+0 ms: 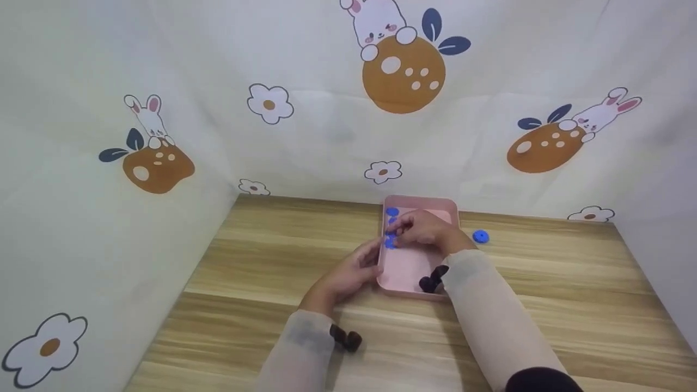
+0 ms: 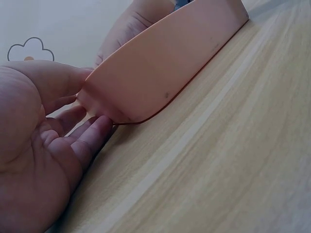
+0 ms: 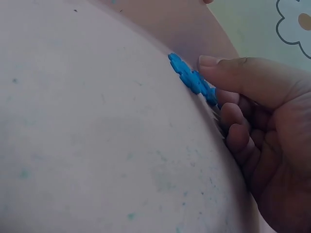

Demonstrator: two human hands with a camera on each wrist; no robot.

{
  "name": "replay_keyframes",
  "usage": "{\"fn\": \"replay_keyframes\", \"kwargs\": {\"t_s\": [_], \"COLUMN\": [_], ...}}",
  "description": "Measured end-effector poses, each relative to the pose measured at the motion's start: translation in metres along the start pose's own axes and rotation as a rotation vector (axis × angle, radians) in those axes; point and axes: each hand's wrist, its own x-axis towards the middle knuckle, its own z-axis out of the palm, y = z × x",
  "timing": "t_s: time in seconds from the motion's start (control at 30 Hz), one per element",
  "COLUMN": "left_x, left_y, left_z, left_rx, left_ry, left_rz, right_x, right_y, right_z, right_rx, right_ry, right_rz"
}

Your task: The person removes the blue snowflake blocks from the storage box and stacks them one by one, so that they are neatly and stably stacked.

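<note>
My left hand [image 1: 351, 272] rests at the left side of a pink tray [image 1: 405, 272], fingertips against its outer wall. The left wrist view shows those fingers fairly straight at the tray's corner. Inside the tray, my right hand [image 1: 422, 228] reaches to the left wall, where several blue scalloped plastic discs stand in a row. One blue disc [image 1: 392, 211] is at the far end; another [image 1: 390, 242] sits nearer me by the fingers. In the right wrist view, thumb and curled fingers pinch at the end of the blue discs [image 3: 182, 73], partly hiding them.
A loose blue disc [image 1: 481, 236] lies on the wooden table [image 1: 261, 272] to the right of the tray. Pale cloth walls [image 1: 316, 136] with rabbit and flower prints enclose the back and sides. Dark wrist-worn pieces [image 1: 348, 338] hang at both sleeves.
</note>
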Motion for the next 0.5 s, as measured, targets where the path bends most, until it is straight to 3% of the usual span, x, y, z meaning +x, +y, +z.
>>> {"fn": "replay_keyframes", "kwargs": {"t_s": [0.5], "left_x": [0.0002], "left_y": [-0.0014], "left_z": [-0.0003], "left_rx": [-0.020], "left_ry": [-0.007], "left_rz": [0.006], "right_x": [0.0004], "right_y": [-0.0086], "right_z": [0.0016], "right_rx": [-0.171], "right_ry": [-0.065], "right_rz": [-0.045]}}
